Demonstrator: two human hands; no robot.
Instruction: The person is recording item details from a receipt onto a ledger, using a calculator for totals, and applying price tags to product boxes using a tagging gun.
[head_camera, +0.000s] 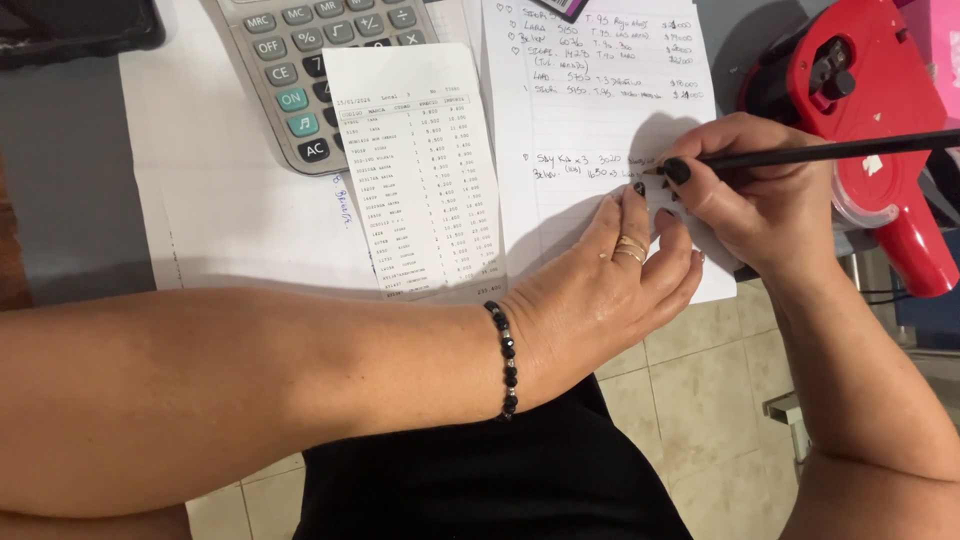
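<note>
My right hand (752, 193) grips a dark pencil (840, 150) whose tip touches a lined sheet of handwritten notes (600, 110). My left hand (615, 275), with a gold ring and a black bead bracelet on the wrist, lies flat on the lower part of that sheet, fingers pressed against the right hand. A small white piece peeks out between the two hands; what it is cannot be made out.
A long printed receipt (420, 170) lies left of the sheet, over the bottom of a grey calculator (300, 60). A red label gun (870, 130) stands at the right edge. A black object (70, 30) is at top left. Tiled floor shows below the desk edge.
</note>
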